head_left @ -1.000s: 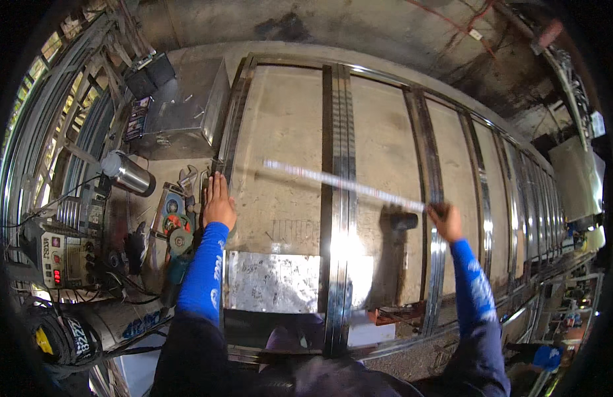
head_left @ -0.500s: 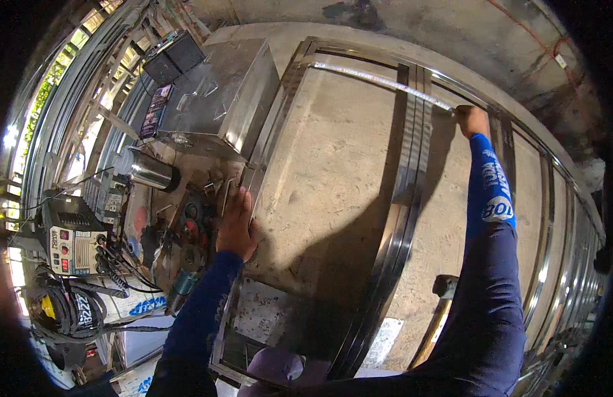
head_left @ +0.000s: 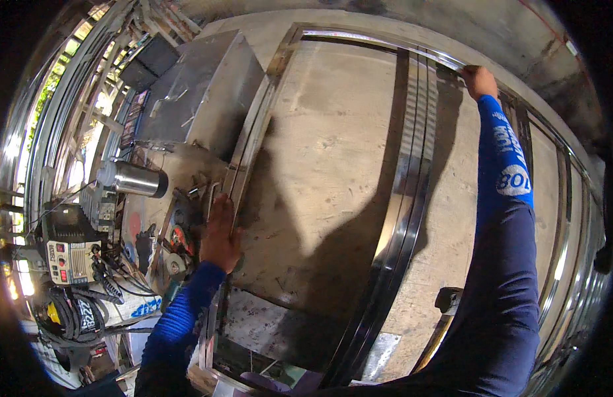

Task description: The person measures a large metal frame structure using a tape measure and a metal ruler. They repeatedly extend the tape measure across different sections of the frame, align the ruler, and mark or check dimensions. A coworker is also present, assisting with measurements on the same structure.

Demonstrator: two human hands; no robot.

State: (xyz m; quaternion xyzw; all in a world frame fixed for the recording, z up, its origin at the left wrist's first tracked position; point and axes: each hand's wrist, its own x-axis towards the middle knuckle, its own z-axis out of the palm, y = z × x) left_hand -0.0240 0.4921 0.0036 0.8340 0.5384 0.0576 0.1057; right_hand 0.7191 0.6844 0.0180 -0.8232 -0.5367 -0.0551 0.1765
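Observation:
My right hand (head_left: pixel 480 83) is closed at the far rail, with the pale blade of a tape measure (head_left: pixel 349 35) running left from it. The blade lies along the far rail to the frame's far left corner. The tape's case is hidden in my hand. Under it spreads a shiny metal frame (head_left: pixel 253 132) of square tubes, with paired tubes (head_left: pixel 412 192) down its middle. My left hand (head_left: pixel 220 235) rests flat against the frame's left rail, fingers stretched out, holding nothing.
Left of the frame stand a metal box (head_left: pixel 207 86), a steel tumbler (head_left: pixel 137 178), an angle grinder (head_left: pixel 179 241) and a welding machine (head_left: pixel 71 255) with coiled cables (head_left: pixel 75 311). A hammer (head_left: pixel 445 308) lies by my right arm. More metal tubes (head_left: pixel 563 231) run along the right.
My right hand has moved away from me, carrying the tape blade from across the frame's opening up onto the far rail. My left hand stays on the left rail.

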